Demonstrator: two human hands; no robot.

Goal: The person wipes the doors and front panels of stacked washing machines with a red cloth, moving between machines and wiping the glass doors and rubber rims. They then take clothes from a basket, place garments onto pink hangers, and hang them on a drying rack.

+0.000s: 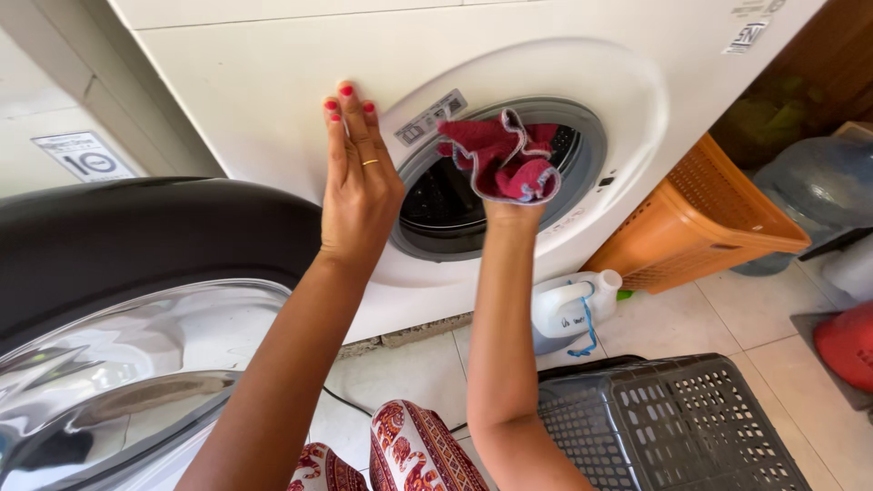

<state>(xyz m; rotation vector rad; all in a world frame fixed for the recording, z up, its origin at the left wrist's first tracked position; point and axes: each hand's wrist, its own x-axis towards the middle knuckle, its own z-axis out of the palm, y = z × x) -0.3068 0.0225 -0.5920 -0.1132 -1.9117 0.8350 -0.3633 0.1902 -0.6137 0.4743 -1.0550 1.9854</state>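
Hidden and cut off

The right hand (515, 211) is mostly hidden behind the red cloth (503, 156); the drum's depths are dark, and the open door (136, 300) and grey basket (673, 423) run past the edges.

Dark red cloth (503, 156) with pale edging, white washing machine (264, 82), orange basket (705, 218), dark grey crate (673, 423)

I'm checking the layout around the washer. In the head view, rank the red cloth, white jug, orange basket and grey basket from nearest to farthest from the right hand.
1. red cloth: held in the right hand, at the drum opening.
2. white jug: on the floor, below and right.
3. orange basket and grey basket: too close to call; one to the right, one lower right.
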